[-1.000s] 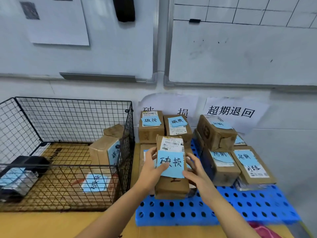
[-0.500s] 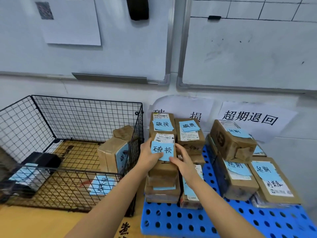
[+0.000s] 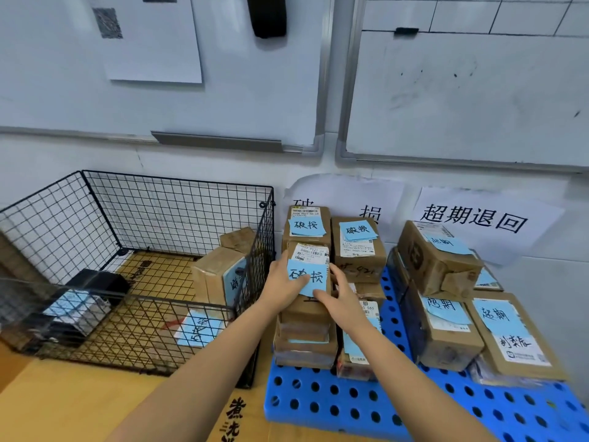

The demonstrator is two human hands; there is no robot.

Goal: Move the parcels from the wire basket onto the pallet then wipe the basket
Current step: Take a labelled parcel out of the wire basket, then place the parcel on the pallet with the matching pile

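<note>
A blue note [image 3: 307, 277] reading 破损 covers the parcel [image 3: 310, 252] that tops a stack [image 3: 302, 342] on the blue pallet [image 3: 334, 400], just right of the wire basket [image 3: 178, 199]. The left hand [image 3: 282, 279] grips its left edge and the right hand [image 3: 342, 291] its right edge, fingers curled on it. A wall sign [image 3: 471, 218] reads 超期退回.

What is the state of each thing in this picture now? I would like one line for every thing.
top parcel: on top of a pallet stack, gripped by both hands
left hand: grips the parcel's left side
right hand: grips its right side
wire basket: top open, parcels inside
upright parcel: standing on edge in the basket, by its right wall
pallet: loaded with stacked parcels
</note>
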